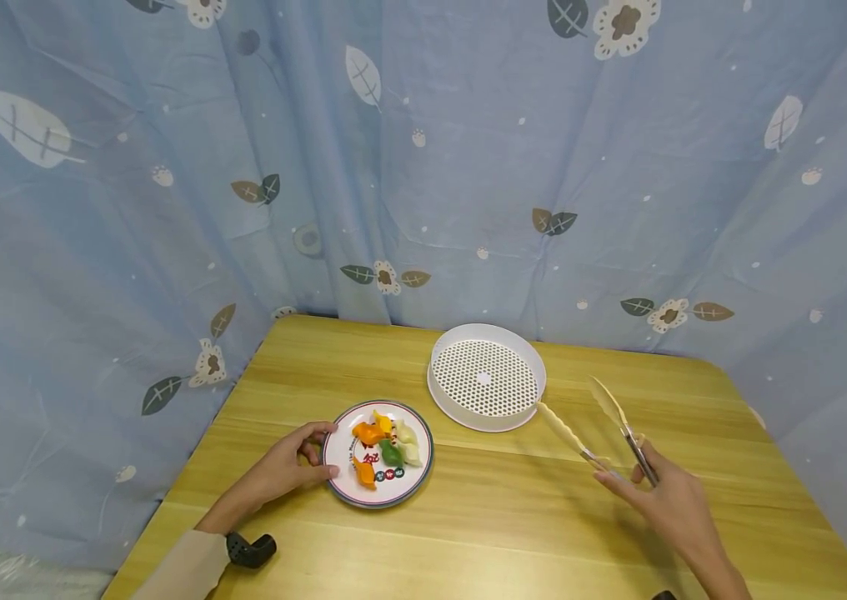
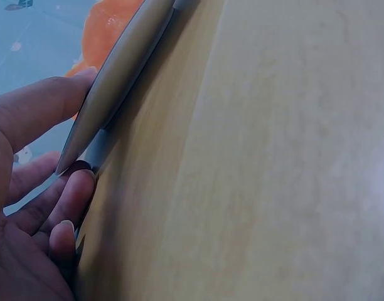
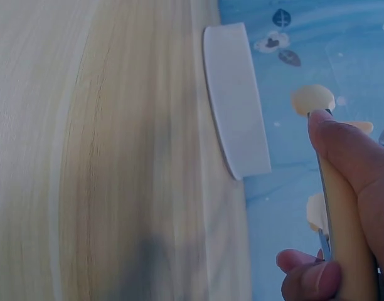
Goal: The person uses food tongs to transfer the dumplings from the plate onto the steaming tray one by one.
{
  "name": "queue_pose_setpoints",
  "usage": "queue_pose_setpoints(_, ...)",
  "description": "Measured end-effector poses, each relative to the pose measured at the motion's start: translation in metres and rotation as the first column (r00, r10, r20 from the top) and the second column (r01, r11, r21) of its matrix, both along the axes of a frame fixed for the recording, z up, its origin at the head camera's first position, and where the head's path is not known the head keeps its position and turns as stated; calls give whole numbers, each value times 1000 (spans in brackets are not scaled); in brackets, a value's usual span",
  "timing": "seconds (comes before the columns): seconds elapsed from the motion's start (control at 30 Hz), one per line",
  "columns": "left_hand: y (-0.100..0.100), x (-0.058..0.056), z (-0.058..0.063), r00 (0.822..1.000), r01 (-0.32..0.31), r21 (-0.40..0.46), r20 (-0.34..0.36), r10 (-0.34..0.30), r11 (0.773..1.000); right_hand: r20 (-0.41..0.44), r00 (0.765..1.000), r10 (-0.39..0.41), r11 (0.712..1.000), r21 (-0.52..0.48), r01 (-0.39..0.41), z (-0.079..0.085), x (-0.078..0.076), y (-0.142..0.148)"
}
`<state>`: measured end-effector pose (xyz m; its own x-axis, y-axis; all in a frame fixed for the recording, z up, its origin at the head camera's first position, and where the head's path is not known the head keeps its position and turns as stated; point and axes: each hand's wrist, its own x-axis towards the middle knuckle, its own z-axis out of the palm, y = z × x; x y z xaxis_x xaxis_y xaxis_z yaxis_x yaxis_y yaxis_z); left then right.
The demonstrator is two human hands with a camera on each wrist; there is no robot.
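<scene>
In the head view my left hand (image 1: 290,465) grips the left edge of a white plate (image 1: 392,493) with a dark rim. Several dumpling-shaped pieces lie on the plate: orange (image 1: 365,473), yellow, green (image 1: 391,452) and pale (image 1: 408,446). The left wrist view has the thumb over the plate's rim (image 2: 117,75) and curled fingers below it. On the right, my right hand (image 1: 669,498) holds tongs (image 1: 563,428) with cream tips and metal arms; the tips are spread apart, with nothing between them. In the right wrist view the thumb lies along the tongs (image 3: 349,238).
A round white steamer tray (image 1: 483,367) with a holed base stands at the back middle of the wooden table (image 1: 468,525), left of the tongs' tips. A blue patterned curtain (image 1: 453,167) hangs behind and beside the table.
</scene>
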<state>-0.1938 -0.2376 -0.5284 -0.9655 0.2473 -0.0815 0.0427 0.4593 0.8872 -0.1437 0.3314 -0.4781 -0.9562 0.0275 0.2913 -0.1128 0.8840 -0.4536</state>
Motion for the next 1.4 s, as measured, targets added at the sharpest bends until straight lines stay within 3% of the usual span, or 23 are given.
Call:
queue_pose_setpoints(0.67, 0, 2, 0, 999, 19, 27, -36, -18, 999, -57, 989, 138, 990, 3, -138, 3, -4, -28)
queue_pose_setpoints(1.0, 0, -2, -3, 1000, 10, 45, -30, -8, 999, -94, 972, 217, 976, 7, -217, 3, -8, -42)
queue_pose_setpoints(1.4, 2, 2, -1, 999, 12, 14, -40, -11, 1000, -141, 948, 286, 958, 31, -284, 3, -10, -56)
